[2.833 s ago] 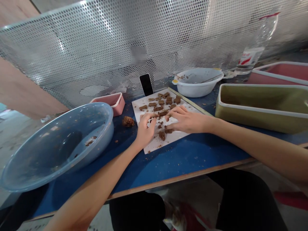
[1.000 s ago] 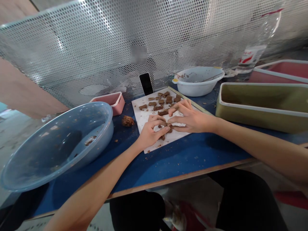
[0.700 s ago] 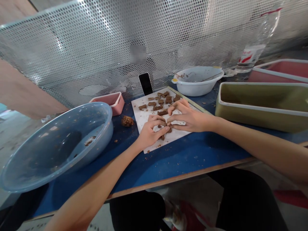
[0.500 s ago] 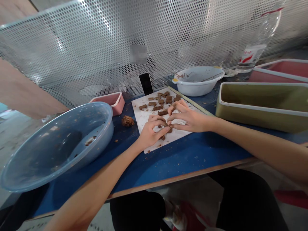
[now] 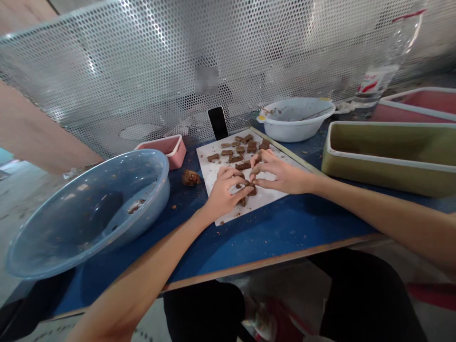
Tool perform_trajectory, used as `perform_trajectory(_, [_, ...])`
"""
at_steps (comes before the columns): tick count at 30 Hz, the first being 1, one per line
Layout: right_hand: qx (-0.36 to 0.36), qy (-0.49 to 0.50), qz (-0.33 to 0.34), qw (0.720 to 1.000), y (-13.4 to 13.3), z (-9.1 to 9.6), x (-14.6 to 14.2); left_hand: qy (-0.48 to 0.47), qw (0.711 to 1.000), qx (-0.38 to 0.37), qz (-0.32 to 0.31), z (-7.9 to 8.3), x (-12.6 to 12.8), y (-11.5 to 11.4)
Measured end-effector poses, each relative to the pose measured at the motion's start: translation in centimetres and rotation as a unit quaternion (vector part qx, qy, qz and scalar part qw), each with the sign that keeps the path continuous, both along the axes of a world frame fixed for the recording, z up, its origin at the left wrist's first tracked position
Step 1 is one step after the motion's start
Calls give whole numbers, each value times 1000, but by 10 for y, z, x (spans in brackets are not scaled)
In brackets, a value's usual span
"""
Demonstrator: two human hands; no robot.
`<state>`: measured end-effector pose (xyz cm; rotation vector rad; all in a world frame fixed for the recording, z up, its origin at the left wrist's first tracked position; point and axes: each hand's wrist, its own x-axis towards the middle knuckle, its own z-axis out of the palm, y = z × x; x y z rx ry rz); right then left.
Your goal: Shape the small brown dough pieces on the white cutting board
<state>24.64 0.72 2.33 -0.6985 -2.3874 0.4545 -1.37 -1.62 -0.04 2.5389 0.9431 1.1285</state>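
My left hand [image 5: 225, 191] and my right hand [image 5: 277, 175] meet over a white sheet [image 5: 213, 172] on the blue table. Both have their fingers closed on a small brown clay-like piece [image 5: 252, 190], which the fingertips partly cover. Another brown bit [image 5: 242, 201] lies just below the left thumb. Behind the hands, several brown block-shaped pieces [image 5: 235, 159] are spread over the sheet, with a longer one [image 5: 243, 165] close to my right fingers. A rough brown lump [image 5: 191, 177] rests on the table left of the sheet.
A large blue basin [image 5: 142, 237] stands at left, beside a small pink tub [image 5: 177, 154]. A phone [image 5: 217, 123] leans against the perforated metal screen [image 5: 242, 57]. Behind to the right are a white basin [image 5: 295, 128], a green planter box [image 5: 377, 172], a pink box [image 5: 392, 111] and a plastic bottle [image 5: 377, 78].
The camera view has shifted slightly. Both hands stay at the same spot on the sheet, their fingers moving only a little around the brown piece.
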Motion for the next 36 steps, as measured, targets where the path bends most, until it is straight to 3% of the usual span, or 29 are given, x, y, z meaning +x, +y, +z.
perform_trajectory(8, [54, 31, -72, 995, 19, -7, 10, 1, 998, 50, 37, -3, -2, 6])
perform_trajectory(11, [91, -6, -89, 992, 32, -13, 19, 0, 998, 36, 47, -4, -4, 9])
perform_trajectory(18, [82, -118, -69, 987, 52, -25, 30, -15, 998, -8, 63, -2, -3, 7])
perform_trajectory(24, [81, -165, -19, 983, 47, -24, 24, -25, 998, -17, 64, -2, -2, 6])
perform_trajectory(28, [83, -169, -53, 981, 38, -22, 23, -30, 997, -23, 63, -1, -2, 7])
perform_trajectory(36, [152, -11, -135, 979, 8, -9, 5, -91, 990, -91, 63, 5, 2, 1])
